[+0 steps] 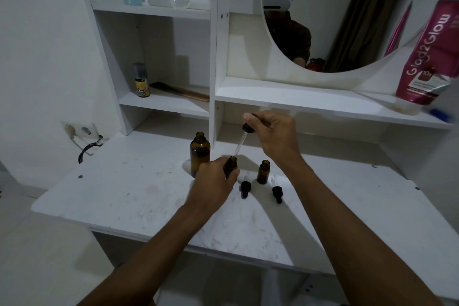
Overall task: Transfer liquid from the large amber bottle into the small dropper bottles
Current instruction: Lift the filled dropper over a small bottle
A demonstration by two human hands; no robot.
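The large amber bottle point(200, 150) stands uncapped on the white desk point(124, 196), just behind my left hand point(214, 182). That hand grips a small amber dropper bottle point(232, 163), tilted slightly. My right hand point(274, 135) pinches the black bulb of a long glass dropper point(244, 135), whose tip is at the small bottle's mouth. A second small amber bottle point(263, 172) stands open to the right. Two black dropper caps point(246, 187) point(277, 193) lie on the desk in front of it.
A white shelf unit rises behind the desk, with a small yellow-labelled bottle point(141, 81) and a comb point(183, 92) in one compartment. A pink tube point(429, 57) stands on the right shelf below a round mirror point(347, 20). A wall socket point(79, 129) is at left.
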